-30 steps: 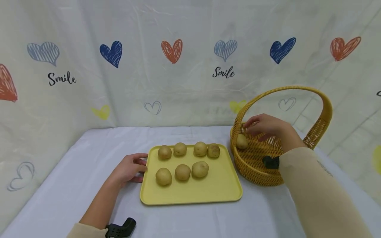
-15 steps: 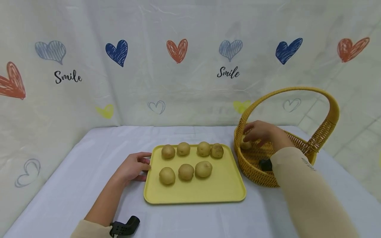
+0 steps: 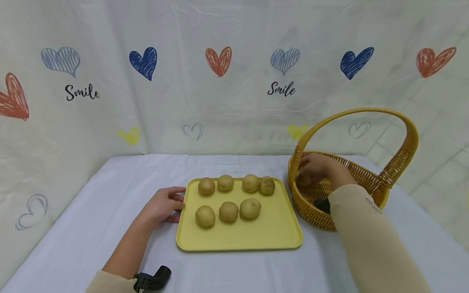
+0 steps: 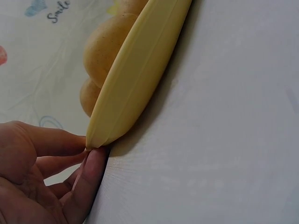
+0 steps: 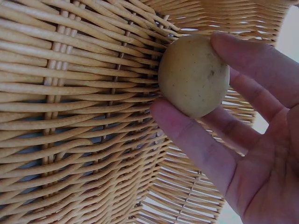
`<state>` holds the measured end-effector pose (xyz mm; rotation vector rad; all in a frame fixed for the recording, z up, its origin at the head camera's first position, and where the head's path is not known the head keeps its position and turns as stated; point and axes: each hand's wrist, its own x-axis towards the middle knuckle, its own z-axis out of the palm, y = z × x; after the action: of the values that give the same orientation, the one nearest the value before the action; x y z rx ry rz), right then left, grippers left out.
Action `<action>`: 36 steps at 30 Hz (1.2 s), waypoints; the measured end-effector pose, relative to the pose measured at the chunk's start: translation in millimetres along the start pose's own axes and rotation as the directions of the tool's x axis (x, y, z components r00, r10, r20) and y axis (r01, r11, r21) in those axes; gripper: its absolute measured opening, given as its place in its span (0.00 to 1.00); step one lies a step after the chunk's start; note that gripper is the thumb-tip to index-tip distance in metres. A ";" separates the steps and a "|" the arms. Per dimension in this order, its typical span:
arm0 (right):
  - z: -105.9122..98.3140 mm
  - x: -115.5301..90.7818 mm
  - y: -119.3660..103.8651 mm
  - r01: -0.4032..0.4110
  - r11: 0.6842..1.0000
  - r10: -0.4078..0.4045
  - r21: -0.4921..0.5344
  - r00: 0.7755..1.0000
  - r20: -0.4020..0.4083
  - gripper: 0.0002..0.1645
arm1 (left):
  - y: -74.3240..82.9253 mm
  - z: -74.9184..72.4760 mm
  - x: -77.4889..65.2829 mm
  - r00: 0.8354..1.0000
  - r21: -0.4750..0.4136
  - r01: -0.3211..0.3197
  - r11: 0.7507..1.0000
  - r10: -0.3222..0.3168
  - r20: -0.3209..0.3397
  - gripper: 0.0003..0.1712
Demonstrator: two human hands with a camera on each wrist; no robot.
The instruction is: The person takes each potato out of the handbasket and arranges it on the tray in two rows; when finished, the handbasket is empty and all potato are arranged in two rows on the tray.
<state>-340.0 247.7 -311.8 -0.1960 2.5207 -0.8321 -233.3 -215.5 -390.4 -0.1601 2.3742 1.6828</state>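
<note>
In the head view, a yellow tray [image 3: 267, 232] holds several potatoes [image 3: 250, 208] in two loose rows. At its left edge my left hand [image 3: 161, 206] pinches the rim; the left wrist view has the thumb and fingertips meeting at the tray's edge [image 4: 135, 88]. My right hand [image 3: 318, 167] reaches down inside a wicker basket [image 3: 311, 213]. Close up in the right wrist view, thumb and fingers of the right hand [image 5: 252, 126] grip a single round potato [image 5: 191, 74], close against the basket's woven wall [image 5: 84, 107].
The basket's tall arched handle [image 3: 366, 110] rises over my right forearm. A white cloth [image 3: 234, 272] covers the table. Behind it hangs a pale curtain [image 3: 238, 101] printed with hearts. Black straps with small devices [image 3: 155, 278] sit on both wrists.
My right hand has lowered further into the basket and its fingers have closed around the potato there. My left hand stays at the tray's edge. The head view has shifted slightly.
</note>
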 end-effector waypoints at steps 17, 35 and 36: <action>-15.7 -24.7 -7.6 0.073 0.995 -0.064 0.069 0.990 -0.130 0.35 | 1.6 0.5 -2.0 1.000 0.011 0.004 1.000 -0.004 -0.007 0.36; -24.7 -62.2 -20.9 0.120 0.970 -0.065 0.214 0.966 -0.250 0.38 | 1.6 1.4 -4.2 1.000 0.024 0.001 1.000 -0.001 -0.009 0.36; -24.7 -64.2 -21.1 0.127 0.968 -0.069 0.215 0.964 -0.257 0.38 | 1.9 1.4 -4.4 1.000 0.026 0.001 1.000 0.000 -0.008 0.36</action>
<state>-295.9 261.4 -256.6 -0.1496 2.6302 -1.2506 -229.3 -213.7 -388.0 -0.1630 2.4006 1.6528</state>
